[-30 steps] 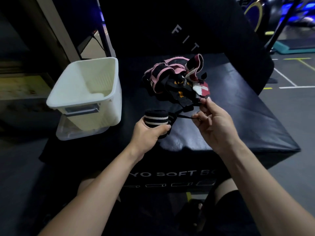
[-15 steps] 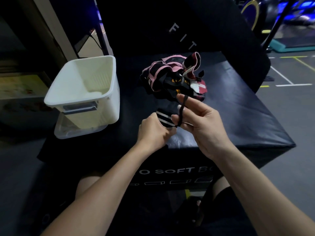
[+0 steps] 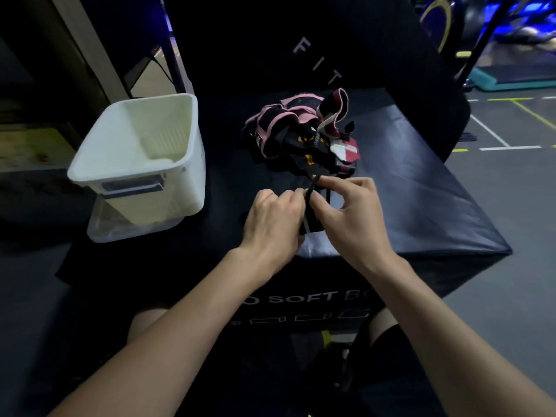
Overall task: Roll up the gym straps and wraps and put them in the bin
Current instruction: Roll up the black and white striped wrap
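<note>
Nearest the camera, two bare forearms reach forward over the front edge of a black soft box. The left hand curls around a rolled black wrap with white stripes, holding it just above the box's near edge. The right hand is close beside it, thumb and forefinger pinching a thin black cord that runs from the roll; its other fingers arch loosely. Just beyond the hands, a tangled pile of straps and wraps, pink, black and red with yellow marks, lies on the middle of the box top. To the left stands a white plastic bin, open-topped, sitting on a clear lid at the box's left side, well apart from the pile.
</note>
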